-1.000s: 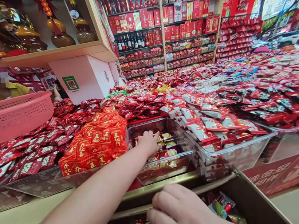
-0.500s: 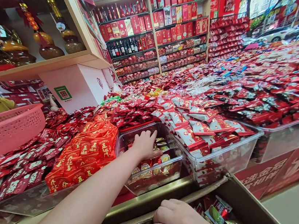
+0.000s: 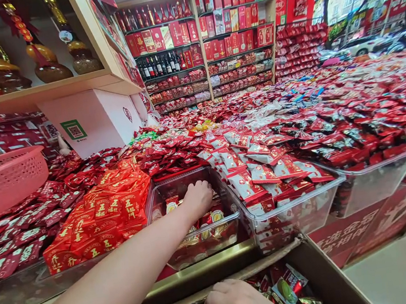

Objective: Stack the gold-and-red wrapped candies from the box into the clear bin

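My left hand (image 3: 197, 198) reaches into a clear plastic bin (image 3: 199, 234), its fingers curled downward and closed. Their tips are hidden, so whatever they hold does not show. Around it in the bin lie small wrapped candies (image 3: 217, 216) in red and gold with a round yellow print. Below, my right hand (image 3: 234, 303) is inside an open cardboard box (image 3: 326, 268), fingers bent together over the contents, tips out of sight. Beside it in the box are shiny candy packets (image 3: 286, 290) in red, green and gold.
Left of the bin are orange-red packets (image 3: 102, 215) and a pink perforated basket (image 3: 8, 180). To the right, another clear bin (image 3: 297, 214) is heaped with red and white packets (image 3: 261, 171). Shelves of bottles and red boxes (image 3: 161, 38) stand behind, with a cabinet (image 3: 67, 85) overhead.
My left hand has gone lower into the bin, its spread fingers now curled in. My right hand has shifted slightly lower in the box. The whole view has drifted a little.
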Demonstrator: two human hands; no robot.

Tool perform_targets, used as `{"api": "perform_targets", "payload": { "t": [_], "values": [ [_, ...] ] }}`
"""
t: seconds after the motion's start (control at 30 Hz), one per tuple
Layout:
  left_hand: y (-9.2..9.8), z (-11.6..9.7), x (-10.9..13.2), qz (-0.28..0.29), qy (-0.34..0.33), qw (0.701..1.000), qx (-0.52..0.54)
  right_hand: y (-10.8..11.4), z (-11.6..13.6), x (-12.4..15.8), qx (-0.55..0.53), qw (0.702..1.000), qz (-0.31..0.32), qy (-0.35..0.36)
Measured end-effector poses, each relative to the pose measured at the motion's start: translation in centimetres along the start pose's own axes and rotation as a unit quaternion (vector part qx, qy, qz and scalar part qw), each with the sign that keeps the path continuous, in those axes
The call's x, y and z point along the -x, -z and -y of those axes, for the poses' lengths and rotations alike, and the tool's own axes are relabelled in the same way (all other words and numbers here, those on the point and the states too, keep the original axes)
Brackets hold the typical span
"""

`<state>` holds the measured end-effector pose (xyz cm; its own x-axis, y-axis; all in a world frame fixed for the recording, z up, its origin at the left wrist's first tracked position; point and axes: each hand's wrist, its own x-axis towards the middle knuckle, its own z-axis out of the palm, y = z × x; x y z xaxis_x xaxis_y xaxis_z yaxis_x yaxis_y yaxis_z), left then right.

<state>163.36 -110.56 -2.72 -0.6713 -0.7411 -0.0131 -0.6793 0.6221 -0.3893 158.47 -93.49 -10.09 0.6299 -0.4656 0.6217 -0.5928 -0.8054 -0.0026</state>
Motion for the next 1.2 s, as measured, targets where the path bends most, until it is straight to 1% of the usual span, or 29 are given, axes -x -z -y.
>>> {"api": "perform_targets", "payload": {
  "t": [0.17,0.27,0.37,0.43,0.53,0.63,0.73,0.97,1.07,1.2],
  "values": [
    [-0.8,-0.1,-0.2,-0.003,-0.048,0.999,-0.011,0.6,0.0,0.1,-0.013,0.998,0.063,0.014],
    [-1.1,0.1,-0.3,0.002,-0.079,0.997,-0.011,0.8,-0.1,0.3,-0.017,0.996,0.082,0.017],
    [-0.8,0.4,0.0,0.009,-0.097,0.995,-0.008,0.7,-0.2,0.5,-0.017,0.995,0.096,0.012],
    [-0.5,0.6,0.3,0.007,-0.092,0.996,-0.008,0.6,-0.2,0.6,-0.018,0.995,0.102,0.017],
    [-0.2,0.5,0.5,-0.006,-0.068,0.998,-0.008,0.3,-0.2,0.7,-0.025,0.994,0.105,0.029],
    [-0.2,0.2,0.3,-0.018,-0.043,0.999,-0.005,0.1,-0.2,0.8,-0.026,0.993,0.108,0.032],
    [-0.2,0.2,0.2,-0.026,-0.033,0.999,0.002,0.2,-0.2,0.7,-0.023,0.993,0.111,0.031],
    [-0.5,1.5,0.6,-0.033,-0.022,0.998,0.042,0.5,-0.3,0.8,-0.034,0.991,0.121,0.033],
    [-0.9,2.0,0.6,-0.029,-0.031,0.997,0.066,0.5,-0.3,0.8,-0.032,0.99,0.134,0.035],
    [-1.2,2.3,0.0,-0.018,-0.06,0.993,0.097,0.5,-0.2,0.8,-0.033,0.988,0.144,0.032]
  ]
}}
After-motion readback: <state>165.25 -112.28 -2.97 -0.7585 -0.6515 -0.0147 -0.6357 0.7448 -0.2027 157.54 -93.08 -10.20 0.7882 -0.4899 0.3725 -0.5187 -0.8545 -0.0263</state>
